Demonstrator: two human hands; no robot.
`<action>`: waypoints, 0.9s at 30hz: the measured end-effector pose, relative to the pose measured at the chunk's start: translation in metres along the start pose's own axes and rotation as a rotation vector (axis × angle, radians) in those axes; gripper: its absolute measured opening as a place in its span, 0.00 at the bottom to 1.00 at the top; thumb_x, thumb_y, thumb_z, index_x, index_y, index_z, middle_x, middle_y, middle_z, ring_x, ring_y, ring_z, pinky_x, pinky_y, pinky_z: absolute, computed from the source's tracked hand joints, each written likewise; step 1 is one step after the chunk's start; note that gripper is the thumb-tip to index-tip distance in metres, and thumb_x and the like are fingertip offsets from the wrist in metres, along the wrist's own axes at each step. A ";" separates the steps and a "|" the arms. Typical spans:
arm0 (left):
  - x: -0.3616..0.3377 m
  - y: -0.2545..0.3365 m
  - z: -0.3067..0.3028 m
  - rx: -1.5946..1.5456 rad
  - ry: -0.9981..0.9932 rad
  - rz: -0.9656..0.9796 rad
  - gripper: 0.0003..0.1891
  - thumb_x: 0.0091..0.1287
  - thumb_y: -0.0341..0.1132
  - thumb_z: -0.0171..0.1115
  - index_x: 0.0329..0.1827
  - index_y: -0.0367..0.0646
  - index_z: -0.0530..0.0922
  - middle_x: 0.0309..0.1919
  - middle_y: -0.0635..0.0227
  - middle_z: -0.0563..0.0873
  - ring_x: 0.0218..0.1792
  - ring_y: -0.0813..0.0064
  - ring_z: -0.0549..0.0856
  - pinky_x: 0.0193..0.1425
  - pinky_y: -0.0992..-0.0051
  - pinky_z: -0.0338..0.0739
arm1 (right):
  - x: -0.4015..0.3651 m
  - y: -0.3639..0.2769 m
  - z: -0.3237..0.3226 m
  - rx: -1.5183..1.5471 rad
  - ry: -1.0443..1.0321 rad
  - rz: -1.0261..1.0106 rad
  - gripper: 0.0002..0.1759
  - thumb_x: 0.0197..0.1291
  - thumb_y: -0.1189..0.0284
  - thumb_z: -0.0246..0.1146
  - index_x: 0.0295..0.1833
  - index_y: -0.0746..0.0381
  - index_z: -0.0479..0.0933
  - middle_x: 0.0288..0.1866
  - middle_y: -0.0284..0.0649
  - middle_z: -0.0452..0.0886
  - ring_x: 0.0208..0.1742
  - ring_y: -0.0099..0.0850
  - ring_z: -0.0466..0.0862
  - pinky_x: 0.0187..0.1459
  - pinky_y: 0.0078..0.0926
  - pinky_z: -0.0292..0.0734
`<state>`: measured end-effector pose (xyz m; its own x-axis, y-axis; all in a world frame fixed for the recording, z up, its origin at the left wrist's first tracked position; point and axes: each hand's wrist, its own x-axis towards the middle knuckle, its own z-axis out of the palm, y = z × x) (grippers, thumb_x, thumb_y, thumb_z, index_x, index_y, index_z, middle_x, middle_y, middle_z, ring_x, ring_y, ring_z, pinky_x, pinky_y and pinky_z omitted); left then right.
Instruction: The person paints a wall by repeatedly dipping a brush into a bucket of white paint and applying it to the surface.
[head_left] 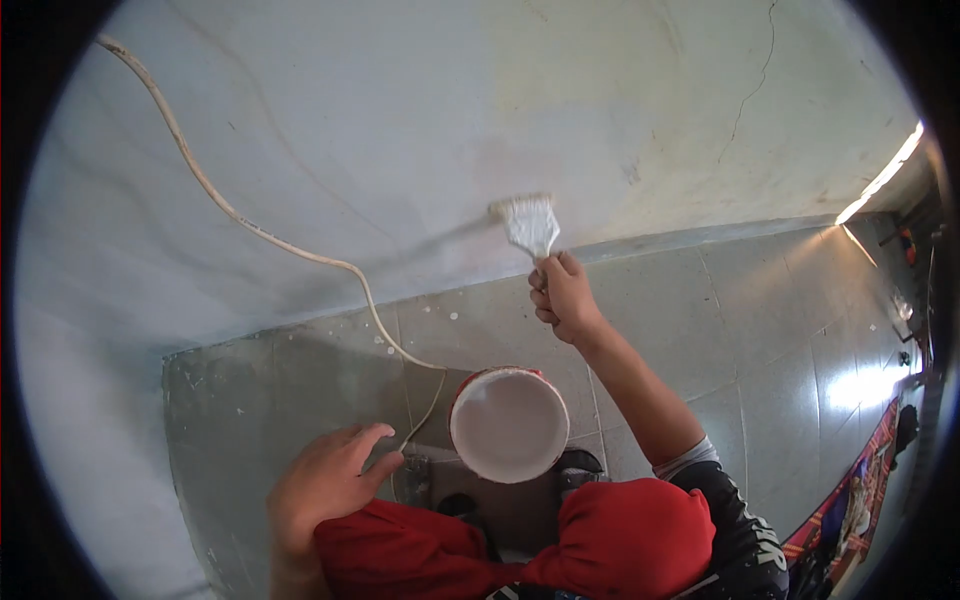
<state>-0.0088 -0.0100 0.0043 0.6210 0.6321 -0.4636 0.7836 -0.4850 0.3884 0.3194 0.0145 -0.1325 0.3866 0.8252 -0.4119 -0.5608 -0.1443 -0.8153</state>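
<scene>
My right hand (563,296) is wrapped round the handle of a wide paintbrush (531,222), whose head is coated in white. Its bristles are at the lower part of the wall (400,130), which looks whiter on the left and yellower on the right. Below, between my feet and the wall, a bucket (510,425) with a red and white rim holds pale, whitish paint. Over my left knee, my left hand (335,475) hangs with its fingers spread and nothing in it, just left of the bucket.
A cream cable (215,200) runs down across the wall to the floor beside the bucket. Grey floor tiles (680,310) carry white drips near the wall's foot. At the right lie a red patterned cloth (850,500) and clutter; light enters through a gap (880,180).
</scene>
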 end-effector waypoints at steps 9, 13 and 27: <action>-0.003 0.000 0.001 -0.006 0.010 0.003 0.19 0.69 0.44 0.59 0.55 0.40 0.76 0.50 0.51 0.84 0.51 0.49 0.82 0.56 0.60 0.76 | 0.020 -0.011 -0.057 -0.069 0.044 0.264 0.05 0.62 0.74 0.49 0.33 0.61 0.65 0.24 0.33 0.67 0.17 0.18 0.61 0.13 0.18 0.49; 0.002 0.001 -0.001 -0.019 -0.009 0.003 0.19 0.69 0.44 0.59 0.54 0.39 0.77 0.50 0.51 0.84 0.52 0.49 0.82 0.56 0.60 0.76 | -0.032 -0.102 -0.017 -0.161 0.091 -0.115 0.06 0.66 0.71 0.50 0.38 0.63 0.67 0.25 0.32 0.68 0.16 0.16 0.60 0.12 0.17 0.49; 0.013 -0.002 0.003 -0.007 -0.016 -0.018 0.19 0.69 0.44 0.59 0.55 0.41 0.77 0.50 0.51 0.84 0.51 0.50 0.82 0.56 0.60 0.75 | 0.010 -0.023 -0.055 -0.145 0.003 0.009 0.07 0.68 0.67 0.51 0.46 0.58 0.64 0.24 0.28 0.66 0.15 0.15 0.58 0.12 0.18 0.49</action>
<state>-0.0025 -0.0026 -0.0043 0.6070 0.6308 -0.4834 0.7945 -0.4694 0.3852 0.3765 -0.0040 -0.1405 0.3839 0.8220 -0.4206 -0.4528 -0.2294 -0.8616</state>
